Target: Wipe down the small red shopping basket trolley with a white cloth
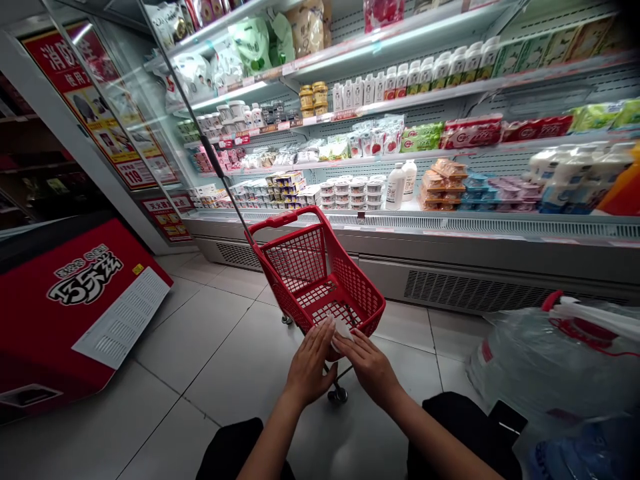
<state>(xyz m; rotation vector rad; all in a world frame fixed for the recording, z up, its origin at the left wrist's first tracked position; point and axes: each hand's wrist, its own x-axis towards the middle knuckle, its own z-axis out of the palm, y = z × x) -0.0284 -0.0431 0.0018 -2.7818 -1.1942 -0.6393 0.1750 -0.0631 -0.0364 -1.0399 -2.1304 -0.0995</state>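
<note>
A small red shopping cart (357,283) with lattice walls stands before me, its basket holding nothing that I can see. At its near rim, a white, soft piece that looks like a tissue (343,328) shows between my hands. My right hand (369,365) has its fingers bent over this tissue, pressing it near the rim. Beside it, my left hand (309,363) lies with straight fingers and the thumb apart, the fingertips close to the tissue. The hands hide part of the cart's near edge.
A refrigerated shelf (385,230) with bottles, cups and packs runs behind the cart. On the left stands a red freezer (115,313). A large clear water bottle (555,367) is close at right. My knees flank the tiled floor (220,353) below.
</note>
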